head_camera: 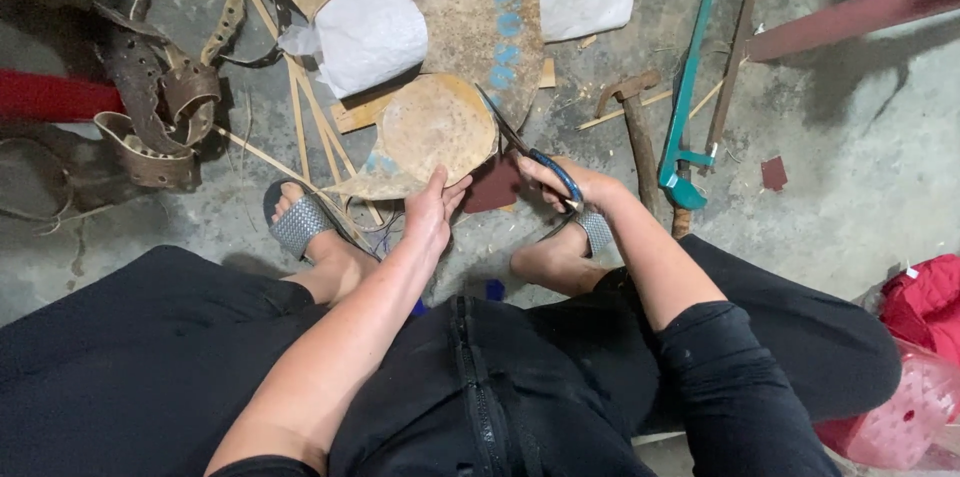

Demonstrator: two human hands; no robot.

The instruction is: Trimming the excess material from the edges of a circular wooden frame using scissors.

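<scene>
My left hand (433, 207) grips the near edge of a round tan piece (432, 127) of a worn brown sheet (470, 7) with blue dots. My right hand (570, 182) is closed on the blue handles of a pair of scissors (515, 137), whose blades point up-left along the right edge of the round piece. Both hands are over the concrete floor, between my two feet in grey-strapped sandals (300, 224).
A hammer (637, 132) and a green-framed hacksaw (700, 77) lie to the right. Perforated brown leather straps (160, 97) are piled at left, thin wooden sticks (310, 122) beside them. White sheet pieces (370, 32) lie at the top. A red bag (925, 302) and pink basket (900, 417) sit lower right.
</scene>
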